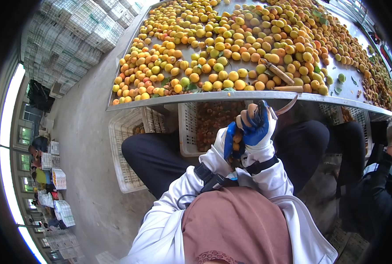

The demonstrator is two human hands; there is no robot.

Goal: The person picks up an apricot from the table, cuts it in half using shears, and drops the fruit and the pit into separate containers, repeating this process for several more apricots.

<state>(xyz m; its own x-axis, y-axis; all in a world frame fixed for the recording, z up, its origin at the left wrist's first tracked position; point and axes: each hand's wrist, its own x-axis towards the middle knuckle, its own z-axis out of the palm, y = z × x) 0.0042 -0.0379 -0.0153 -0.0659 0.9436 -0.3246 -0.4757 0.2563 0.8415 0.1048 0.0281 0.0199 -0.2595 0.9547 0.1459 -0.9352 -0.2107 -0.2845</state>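
In front of my lap, just below the table edge, my two hands are close together in blue-and-white gloves with bare fingertips. My right hand (pixel 258 127) is closed. From its top sticks out a thin, curved, blade-like tool (pixel 288 105) with a silvery part near the thumb. Against it, lower and partly hidden, my left hand (pixel 231 141) has curled fingers. What it holds, if anything, I cannot make out. Apricots (pixel 240 84), yellow to orange with some green, cover much of the metal table (pixel 196 97) above the hands.
Two wooden sticks or handles (pixel 288 89) lie among the fruit at the near edge. White plastic crates (pixel 127 165) stand under the table, one with dark fruit (pixel 215 127). Another person (pixel 376 185) sits at the right. Stacked crates (pixel 72 35) rise at the far left.
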